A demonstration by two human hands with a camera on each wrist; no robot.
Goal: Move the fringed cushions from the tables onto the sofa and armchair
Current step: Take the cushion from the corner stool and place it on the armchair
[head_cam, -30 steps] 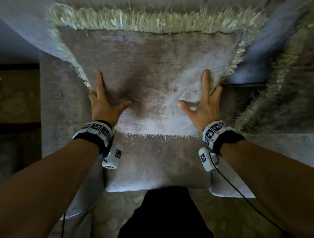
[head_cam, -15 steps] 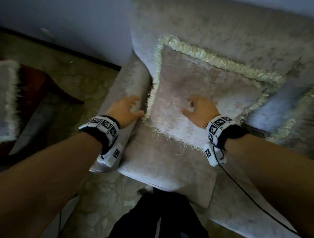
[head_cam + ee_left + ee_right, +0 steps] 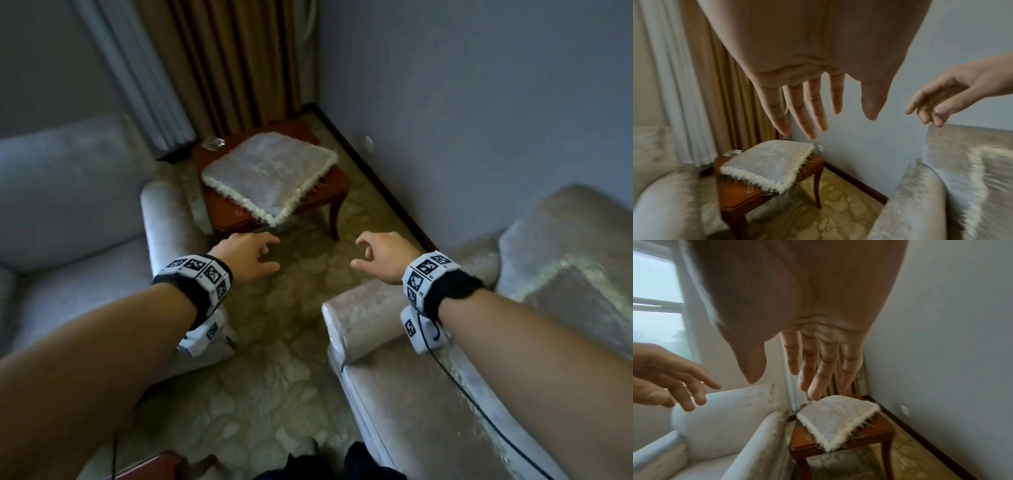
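A pale cushion with a cream fringe [image 3: 269, 176] [image 3: 766, 165] [image 3: 836, 409] lies flat on a small red-brown wooden table [image 3: 329, 192] [image 3: 735, 196] [image 3: 873, 436] in the room corner. My left hand [image 3: 251, 255] [image 3: 818, 105] and right hand [image 3: 375, 255] [image 3: 803, 369] hover empty in the air in front of the table, short of the cushion, fingers loose and spread. A second fringed cushion [image 3: 575, 291] [image 3: 986, 186] leans on the seat [image 3: 394, 394] at the right.
A pale upholstered seat [image 3: 68, 222] [image 3: 719, 423] stands at the left, its arm [image 3: 164, 219] beside the table. Patterned carpet [image 3: 284, 359] runs between the two seats. Brown and white curtains [image 3: 219, 68] hang behind the table. A small clear glass object [image 3: 213, 142] sits at the table's back edge.
Both hands have let go of the cushion on the right seat and lifted away. My view has swung left to the corner table with the other cushion.
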